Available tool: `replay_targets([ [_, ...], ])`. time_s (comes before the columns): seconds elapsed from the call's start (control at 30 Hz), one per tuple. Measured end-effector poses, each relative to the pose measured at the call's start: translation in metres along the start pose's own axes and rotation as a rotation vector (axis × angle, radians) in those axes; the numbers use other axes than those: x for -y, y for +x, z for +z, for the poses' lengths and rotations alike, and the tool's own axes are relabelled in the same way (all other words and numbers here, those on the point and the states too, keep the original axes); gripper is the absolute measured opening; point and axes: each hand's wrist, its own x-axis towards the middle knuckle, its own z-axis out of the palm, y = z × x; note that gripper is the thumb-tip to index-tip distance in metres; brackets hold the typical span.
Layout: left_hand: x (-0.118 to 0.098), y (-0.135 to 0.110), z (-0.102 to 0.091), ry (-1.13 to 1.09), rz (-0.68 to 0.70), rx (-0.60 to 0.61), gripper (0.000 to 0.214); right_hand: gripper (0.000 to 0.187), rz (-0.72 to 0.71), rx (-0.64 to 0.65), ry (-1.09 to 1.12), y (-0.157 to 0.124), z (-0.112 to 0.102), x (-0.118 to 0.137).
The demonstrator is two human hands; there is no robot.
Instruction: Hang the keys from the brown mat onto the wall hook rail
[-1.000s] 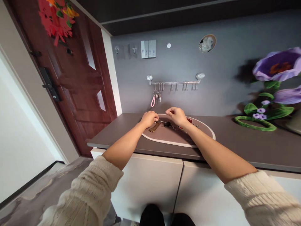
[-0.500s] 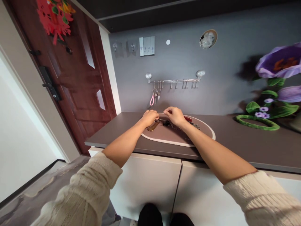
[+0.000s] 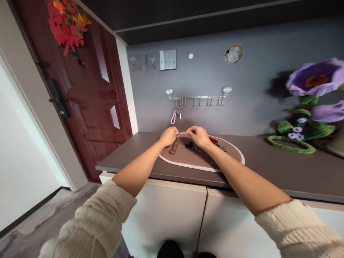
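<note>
My left hand [image 3: 168, 137] is closed in a pinch on a keyring [image 3: 179, 135], from which a brown key fob [image 3: 174, 147] hangs above the mat. My right hand [image 3: 199, 137] pinches a thin metal key [image 3: 184, 133] that reaches towards the ring; whether it is threaded on is too small to tell. Under and beside my right hand, several dark keys [image 3: 189, 144] and a red item [image 3: 214, 139] lie on the oval brown mat [image 3: 185, 159], partly hidden by the hand and wrist. More metal keys [image 3: 222, 147] show right of the wrist.
A clear hook rail [image 3: 199, 97] on the wall holds keys with a pink loop [image 3: 173, 117]. Purple fabric flowers [image 3: 314, 79] with a green ring base [image 3: 291, 145] stand at right. A dark shelf [image 3: 204, 21] overhangs the counter [image 3: 268, 168]. A brown door [image 3: 91, 107] is at left.
Both hands have lifted slightly off the mat. The brown fob now hangs more upright from the left hand, and metal shows between the two hands. The view has tilted up a little.
</note>
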Motion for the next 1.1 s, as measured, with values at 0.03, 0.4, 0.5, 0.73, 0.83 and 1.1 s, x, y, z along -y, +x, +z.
replay_targets([
  [0.03,-0.001,0.000,-0.001,-0.053,-0.031,-0.013,0.020,0.014,0.002,0.000,0.008,0.000,0.000,0.000],
  [0.4,-0.016,0.000,-0.011,-0.890,-0.239,-0.079,0.012,0.013,-0.136,-0.057,0.101,-0.003,0.002,0.006],
  [0.5,-0.018,0.001,-0.012,-1.006,-0.247,-0.094,0.013,0.013,-0.195,-0.091,0.101,-0.005,0.002,0.009],
  [0.73,-0.017,0.002,-0.013,-1.115,-0.213,-0.136,0.017,0.022,-0.247,-0.128,0.134,-0.007,0.001,0.016],
  [0.83,-0.018,0.002,-0.013,-1.140,-0.185,-0.137,0.019,0.022,-0.248,-0.149,0.138,-0.007,0.003,0.015],
  [1.1,-0.023,-0.001,-0.017,-1.105,-0.197,-0.139,0.021,0.012,-0.244,-0.177,0.080,-0.004,0.006,0.009],
])
